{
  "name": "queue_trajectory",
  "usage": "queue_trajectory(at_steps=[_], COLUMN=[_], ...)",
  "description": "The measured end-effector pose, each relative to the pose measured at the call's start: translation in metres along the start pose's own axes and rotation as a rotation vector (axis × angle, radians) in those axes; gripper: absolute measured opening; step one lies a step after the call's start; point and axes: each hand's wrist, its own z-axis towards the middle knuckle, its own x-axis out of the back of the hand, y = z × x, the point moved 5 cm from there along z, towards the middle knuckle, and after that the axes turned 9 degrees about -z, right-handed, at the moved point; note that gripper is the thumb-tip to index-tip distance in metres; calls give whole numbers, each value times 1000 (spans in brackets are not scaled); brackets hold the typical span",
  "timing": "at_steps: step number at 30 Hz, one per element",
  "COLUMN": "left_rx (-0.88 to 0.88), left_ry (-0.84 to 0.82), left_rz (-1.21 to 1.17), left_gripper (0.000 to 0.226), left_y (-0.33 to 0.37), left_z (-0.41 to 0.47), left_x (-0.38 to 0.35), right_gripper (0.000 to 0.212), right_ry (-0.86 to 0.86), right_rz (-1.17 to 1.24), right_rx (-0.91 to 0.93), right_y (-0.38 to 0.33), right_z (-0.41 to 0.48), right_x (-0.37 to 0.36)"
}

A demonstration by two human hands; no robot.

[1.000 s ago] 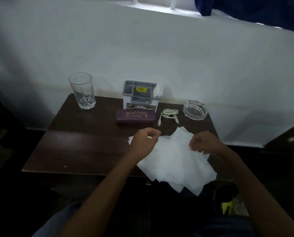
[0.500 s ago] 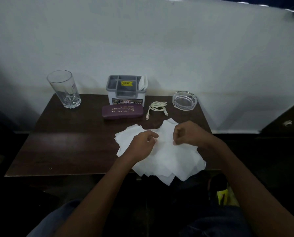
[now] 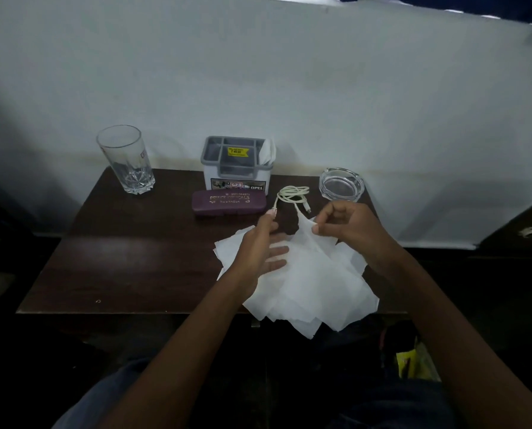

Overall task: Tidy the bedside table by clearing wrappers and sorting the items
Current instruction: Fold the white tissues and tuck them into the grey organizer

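A loose pile of white tissue sheets [image 3: 314,292] lies on the front right of the dark wooden bedside table [image 3: 128,258] and hangs over its front edge. My right hand [image 3: 348,226] pinches the corner of one thin sheet and holds it lifted off the pile. My left hand [image 3: 258,252] is beside it with straight, spread fingers that show through the lifted sheet. Behind the hands lie a purple spectacle case [image 3: 227,202] and a coiled white cable [image 3: 292,195].
A drinking glass [image 3: 125,162] stands at the back left. A grey compartment organiser [image 3: 237,164] holding a white tissue stands at the back middle, and a glass ashtray [image 3: 341,184] at the back right. A yellow object [image 3: 411,363] lies on the floor.
My right hand has lifted one sheet by its corner. My left hand has let go of the tissues and spread its fingers behind the sheet.
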Motion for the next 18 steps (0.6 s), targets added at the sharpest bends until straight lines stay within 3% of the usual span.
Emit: queue_trajectory(at_steps=[3, 6, 8, 15, 18], left_rx=[-249, -248, -228, -152, -43], left_ry=[-37, -297, -390, -100, 43], left_rz=[87, 137, 172, -7, -145], left_gripper=[35, 73, 83, 32, 29], left_y=[15, 11, 7, 12, 11], left_z=[-4, -5, -8, -4, -1], left_x=[-3, -14, -18, -4, 7], right_gripper=[14, 8, 8, 16, 11], right_ry=[103, 165, 173, 32, 134], right_rz=[44, 177, 264, 565, 413], right_rx=[14, -15, -50, -128, -137], right_y=[-12, -21, -27, -26, -14], right_z=[-1, -1, -1, 1, 6], right_x=[-6, -14, -21, -32, -17])
